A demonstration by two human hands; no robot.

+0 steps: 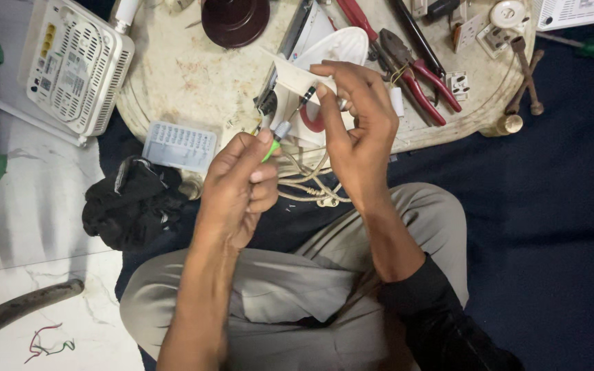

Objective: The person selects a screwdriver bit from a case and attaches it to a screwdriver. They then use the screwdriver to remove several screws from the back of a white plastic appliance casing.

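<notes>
Screwdriver work on white fitting, mid-job

Left hand (242,180) pinches a green-handled screwdriver (284,127), tip set into a white electrical fitting (297,79) gripped by right hand (352,130) above the round tabletop (180,75). Cream cord (304,182) hangs loose below. Judged unfinished: fitting looks open, red pliers (417,75) and switch parts (458,84) lie unused nearby.
</notes>
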